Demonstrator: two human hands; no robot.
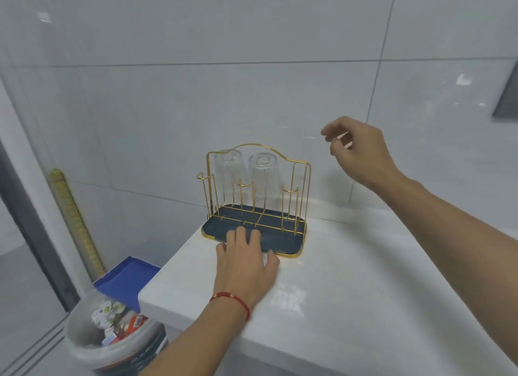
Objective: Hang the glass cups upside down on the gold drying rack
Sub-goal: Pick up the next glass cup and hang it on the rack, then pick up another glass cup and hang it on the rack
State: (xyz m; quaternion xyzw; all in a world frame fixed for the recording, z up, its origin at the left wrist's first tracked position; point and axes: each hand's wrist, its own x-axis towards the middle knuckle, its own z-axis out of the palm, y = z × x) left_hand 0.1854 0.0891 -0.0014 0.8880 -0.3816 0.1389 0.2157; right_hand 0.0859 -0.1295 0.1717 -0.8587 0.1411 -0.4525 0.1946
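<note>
The gold wire drying rack (301,165) stands on a dark blue tray (288,241) near the left end of a white counter. Two ribbed glass cups hang upside down on its back pegs: one on the left (228,171), one in the middle (263,174). The front pegs and the right back peg are bare. My left hand (245,260) lies flat with spread fingers on the tray's front edge, a red string bracelet on its wrist. My right hand (360,151) hovers above and right of the rack, fingers loosely curled, holding nothing.
The white counter (350,291) runs to the right; its left edge drops off beside the rack. Below on the left are a bin (112,336) full of rubbish, a blue tray-like board (127,277) and a yellow ruler (75,218) leaning on the tiled wall.
</note>
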